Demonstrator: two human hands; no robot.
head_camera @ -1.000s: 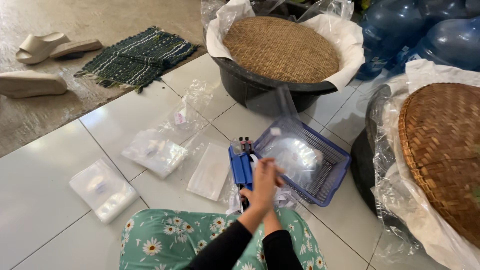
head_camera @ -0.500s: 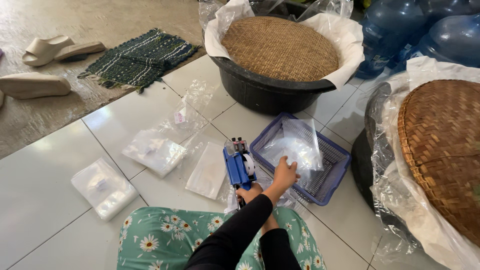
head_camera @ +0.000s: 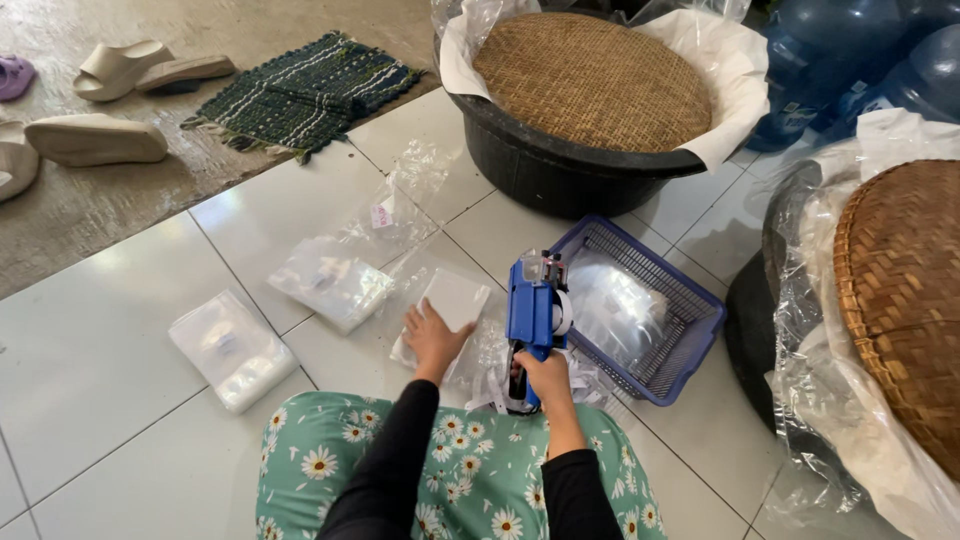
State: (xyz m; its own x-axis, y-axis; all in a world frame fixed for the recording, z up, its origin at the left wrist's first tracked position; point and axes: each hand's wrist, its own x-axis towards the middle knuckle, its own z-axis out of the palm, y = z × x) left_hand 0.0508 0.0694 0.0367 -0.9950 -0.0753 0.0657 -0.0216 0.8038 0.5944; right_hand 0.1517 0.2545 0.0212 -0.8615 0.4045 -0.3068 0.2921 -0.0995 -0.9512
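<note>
My right hand (head_camera: 541, 381) grips the handle of a blue handheld sealing tool (head_camera: 532, 312), held upright over the tiled floor beside a blue plastic basket (head_camera: 690, 345). A filled clear plastic bag (head_camera: 612, 300) lies inside the basket. My left hand (head_camera: 432, 338) lies flat, fingers apart, on a flat stack of small clear bags (head_camera: 452, 300) on the floor. Both arms wear black sleeves above a green flowered cloth (head_camera: 450, 470) over my lap.
Clear plastic packets (head_camera: 232, 348) (head_camera: 335, 285) lie on the white tiles to the left. A black tub with a woven lid (head_camera: 590, 85) stands ahead, another woven lid (head_camera: 905, 290) on the right. A green mat (head_camera: 305, 90) and sandals (head_camera: 95, 140) lie at the far left.
My right hand left the basket, where the clear bag now lies, and took the blue tool's handle. My left hand moved left onto the stack of small bags.
</note>
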